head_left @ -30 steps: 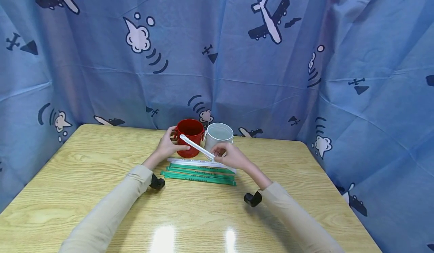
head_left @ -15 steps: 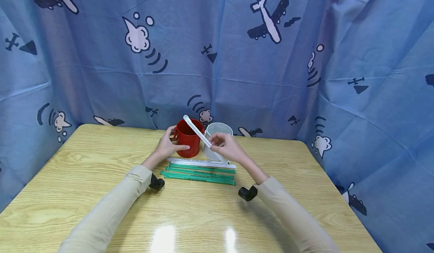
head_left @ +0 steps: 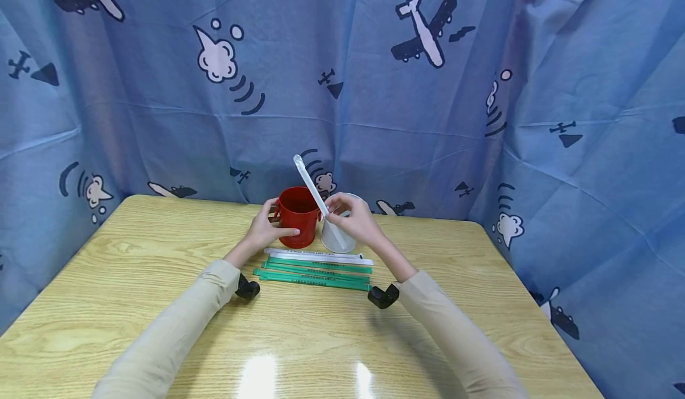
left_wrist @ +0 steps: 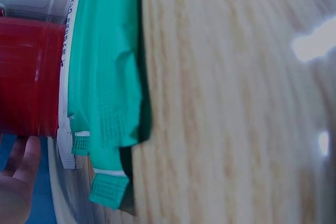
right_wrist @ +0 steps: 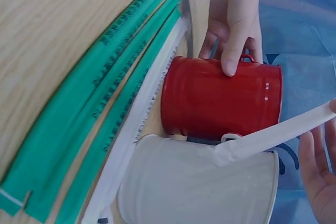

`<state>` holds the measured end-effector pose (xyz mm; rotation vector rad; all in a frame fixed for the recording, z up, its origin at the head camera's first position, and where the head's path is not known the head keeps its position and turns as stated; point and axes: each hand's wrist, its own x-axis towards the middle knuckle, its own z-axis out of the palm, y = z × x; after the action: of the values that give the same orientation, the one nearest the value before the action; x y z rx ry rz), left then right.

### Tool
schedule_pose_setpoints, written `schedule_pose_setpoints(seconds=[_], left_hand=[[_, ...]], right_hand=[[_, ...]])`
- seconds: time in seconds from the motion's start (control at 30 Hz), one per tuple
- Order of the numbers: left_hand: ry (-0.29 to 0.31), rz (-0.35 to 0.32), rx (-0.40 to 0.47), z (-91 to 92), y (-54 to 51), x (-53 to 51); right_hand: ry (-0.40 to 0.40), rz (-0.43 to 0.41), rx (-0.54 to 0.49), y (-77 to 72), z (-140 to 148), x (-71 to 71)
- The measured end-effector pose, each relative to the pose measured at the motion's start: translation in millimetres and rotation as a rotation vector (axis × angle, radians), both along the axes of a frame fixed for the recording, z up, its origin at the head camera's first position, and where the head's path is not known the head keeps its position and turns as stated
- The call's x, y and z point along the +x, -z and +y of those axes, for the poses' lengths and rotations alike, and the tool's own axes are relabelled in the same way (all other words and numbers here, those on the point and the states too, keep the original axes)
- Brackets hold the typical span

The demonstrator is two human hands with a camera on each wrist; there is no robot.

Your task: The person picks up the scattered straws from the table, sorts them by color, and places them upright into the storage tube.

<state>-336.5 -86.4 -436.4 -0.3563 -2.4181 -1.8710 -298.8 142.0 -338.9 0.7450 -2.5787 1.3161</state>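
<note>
In the head view my left hand [head_left: 262, 229] holds a small red bucket [head_left: 305, 225] by its left side, thumb on the front wall. The right wrist view shows that thumb against the red bucket [right_wrist: 220, 98], the fingers partly behind it. My right hand [head_left: 357, 217] pinches a long white paper-wrapped straw [head_left: 307, 179] between thumb and fingers. It leans steeply, upper end to the left above the red bucket's rim. Its lower part passes in front of a white bucket [head_left: 330, 241], seen side by side with the red one; my right hand hides part of that bucket.
Below the buckets lie white wrapped straws [head_left: 316, 257] and several green wrapped ones [head_left: 299, 278], roughly parallel on the wooden table [head_left: 299, 333]. A blue patterned curtain [head_left: 417, 143] hangs along the table's back and sides.
My right hand has moved up and left, swinging the white straw from a shallow slant to nearly upright. The left hand stays on the red bucket.
</note>
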Motion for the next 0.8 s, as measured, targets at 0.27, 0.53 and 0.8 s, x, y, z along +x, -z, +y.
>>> schedule_pose_setpoints(seconds=[0.27, 0.53, 0.8], left_hand=[[0.005, -0.001, 0.009, -0.5, 1.7, -2.6], [0.016, 0.049, 0.013, -1.4, 2.3, 0.9], [0.018, -0.035, 0.026, -0.5, -0.7, -1.2]], right_hand=[[0.027, 0.018, -0.047, -10.7, -9, -4.3], [0.017, 0.059, -0.134, -19.7, -20, -8.0], [0.042, 0.109, -0.284, -31.4, -32, -9.2]])
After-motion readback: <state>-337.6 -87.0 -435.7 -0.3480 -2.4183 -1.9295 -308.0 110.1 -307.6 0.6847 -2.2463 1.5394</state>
